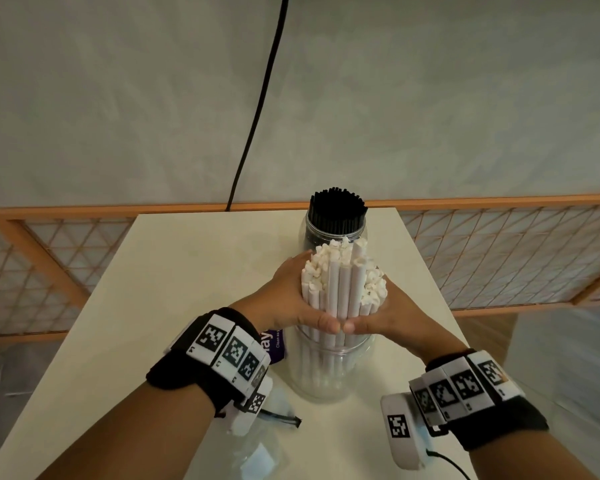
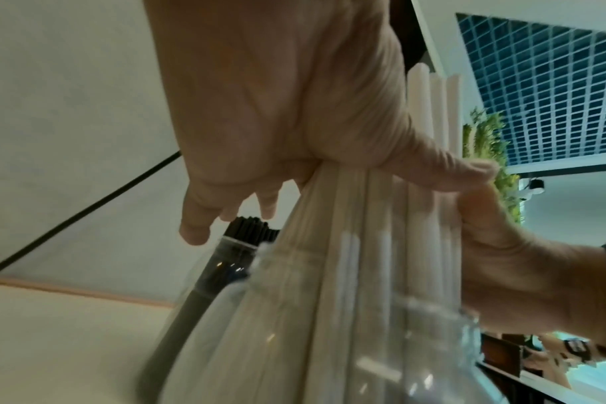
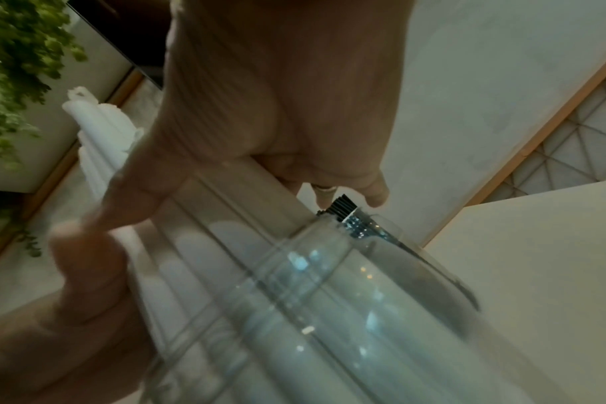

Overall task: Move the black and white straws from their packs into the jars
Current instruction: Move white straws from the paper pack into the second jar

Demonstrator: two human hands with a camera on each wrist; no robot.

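A thick bundle of white straws [image 1: 340, 282] stands upright in the near clear jar [image 1: 329, 372], its top half sticking out above the rim. My left hand [image 1: 291, 299] wraps the bundle from the left and my right hand [image 1: 392, 317] from the right, thumbs meeting at the front just above the jar mouth. In the left wrist view, the left hand [image 2: 346, 153] lays its thumb across the white straws [image 2: 364, 246]. The right wrist view shows the right hand [image 3: 260, 153] on the same white straws [image 3: 97, 123]. Behind stands a second jar [image 1: 333, 233] filled with black straws [image 1: 338, 209].
A purple-labelled pack [image 1: 275, 344] lies under my left wrist, and a clear plastic wrapper [image 1: 257, 455] lies at the near edge of the cream table [image 1: 174, 271]. A black cable [image 1: 257, 109] hangs down the wall behind. Wooden lattice railings flank the table.
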